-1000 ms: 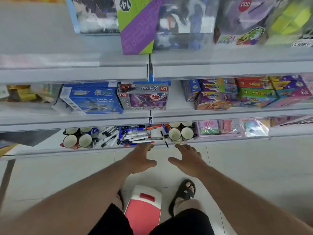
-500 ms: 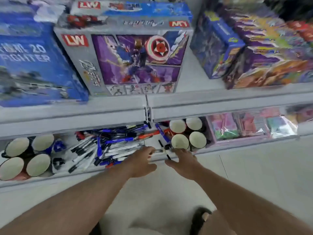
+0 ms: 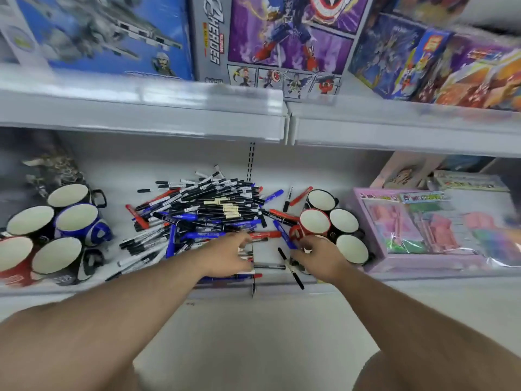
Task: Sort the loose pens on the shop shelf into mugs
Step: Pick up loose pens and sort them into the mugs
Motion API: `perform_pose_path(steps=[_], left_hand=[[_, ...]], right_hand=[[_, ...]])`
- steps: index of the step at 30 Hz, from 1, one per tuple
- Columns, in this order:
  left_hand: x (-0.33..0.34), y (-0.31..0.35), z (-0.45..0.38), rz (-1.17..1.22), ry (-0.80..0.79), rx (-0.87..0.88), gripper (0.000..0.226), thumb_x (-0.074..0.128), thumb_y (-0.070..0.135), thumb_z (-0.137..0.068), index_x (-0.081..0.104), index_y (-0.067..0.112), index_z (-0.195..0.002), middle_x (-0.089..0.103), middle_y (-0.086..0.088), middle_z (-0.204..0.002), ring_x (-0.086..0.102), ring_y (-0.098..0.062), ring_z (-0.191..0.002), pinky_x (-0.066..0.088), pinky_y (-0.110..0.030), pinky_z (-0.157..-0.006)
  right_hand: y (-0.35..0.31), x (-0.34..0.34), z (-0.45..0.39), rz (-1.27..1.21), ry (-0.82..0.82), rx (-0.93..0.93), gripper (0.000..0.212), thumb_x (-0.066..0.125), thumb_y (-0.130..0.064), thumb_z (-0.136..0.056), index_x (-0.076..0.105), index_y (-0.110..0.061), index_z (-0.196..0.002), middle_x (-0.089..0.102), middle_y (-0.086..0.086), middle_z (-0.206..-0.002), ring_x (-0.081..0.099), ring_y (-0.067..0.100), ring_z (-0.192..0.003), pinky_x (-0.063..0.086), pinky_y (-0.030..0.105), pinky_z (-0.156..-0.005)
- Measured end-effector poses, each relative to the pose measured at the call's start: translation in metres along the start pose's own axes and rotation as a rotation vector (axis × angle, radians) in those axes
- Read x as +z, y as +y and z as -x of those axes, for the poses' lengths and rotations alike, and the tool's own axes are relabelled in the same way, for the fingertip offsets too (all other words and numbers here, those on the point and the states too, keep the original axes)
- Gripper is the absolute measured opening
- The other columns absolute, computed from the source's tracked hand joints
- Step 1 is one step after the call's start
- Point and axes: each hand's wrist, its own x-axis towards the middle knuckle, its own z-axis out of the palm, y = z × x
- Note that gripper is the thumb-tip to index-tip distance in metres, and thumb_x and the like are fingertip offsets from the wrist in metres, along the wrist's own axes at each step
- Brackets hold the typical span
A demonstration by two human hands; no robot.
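Head view: both hands, a second ago over the floor, now reach the pens [image 3: 208,213] on the shelf [image 3: 141,170]—left [image 3: 228,256] spread, right [image 3: 318,256] curled, grip unclear; mugs [image 3: 314,221] empty, sorting just starting.

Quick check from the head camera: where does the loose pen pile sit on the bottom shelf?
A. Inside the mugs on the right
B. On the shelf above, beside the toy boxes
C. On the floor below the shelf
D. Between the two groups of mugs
D: the pen pile lies on the bottom shelf, with the left mugs on one side and the right mugs on the other; every mug mouth that shows looks empty.
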Motion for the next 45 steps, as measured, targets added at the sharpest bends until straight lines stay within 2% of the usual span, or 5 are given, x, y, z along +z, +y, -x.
perform_pose_path(steps=[10,18,25,38,45], left_hand=[[-0.025,-0.007,0.053,-0.147,-0.052,0.071,0.079,0.064,0.043,-0.090,0.018,0.030,-0.153,0.044,0.003,-0.146,0.052,-0.017,-0.117,0.043,-0.028,-0.095],[-0.064,-0.020,0.043,-0.370,-0.066,0.030,0.077,0.057,0.040,-0.095,0.011,0.025,-0.155,0.046,0.000,-0.144,0.048,-0.004,-0.069,0.038,-0.020,-0.060],[-0.070,-0.071,-0.004,-0.444,-0.132,0.005,0.073,0.057,0.040,-0.095,0.015,0.026,-0.153,0.050,0.000,-0.138,0.050,-0.003,-0.069,0.041,-0.022,-0.060],[-0.050,-0.120,-0.045,-0.214,-0.181,-0.061,0.069,0.058,0.036,-0.094,0.021,0.027,-0.151,0.052,0.007,-0.132,0.058,-0.007,-0.090,0.051,-0.027,-0.079],[-0.048,-0.109,-0.044,-0.233,-0.172,-0.056,0.070,0.058,0.038,-0.095,0.019,0.027,-0.152,0.047,0.002,-0.141,0.058,-0.014,-0.091,0.050,-0.029,-0.076]], right_hand=[[-0.012,0.035,0.037,-0.098,-0.013,0.134,0.024,0.060,-0.038,-0.090,0.068,-0.016,-0.083,0.065,0.002,-0.075,0.058,0.016,-0.069,0.041,0.026,-0.057],[0.004,0.070,0.004,0.005,-0.103,0.259,0.025,0.058,-0.031,-0.090,0.064,-0.014,-0.107,0.064,0.004,-0.093,0.059,0.019,-0.081,0.045,0.027,-0.064],[0.035,0.104,-0.040,0.214,-0.230,0.285,0.039,0.055,-0.028,-0.093,0.059,-0.013,-0.128,0.059,0.008,-0.122,0.057,0.023,-0.107,0.048,0.026,-0.084],[0.027,0.122,-0.039,0.221,0.083,0.043,0.022,0.056,-0.010,-0.090,0.067,-0.017,-0.107,0.061,0.000,-0.109,0.056,0.018,-0.090,0.046,0.025,-0.072],[-0.020,0.125,-0.083,0.279,-0.037,0.008,0.032,0.054,-0.008,-0.091,0.057,-0.021,-0.121,0.055,0.002,-0.119,0.054,0.014,-0.090,0.053,0.027,-0.082]])
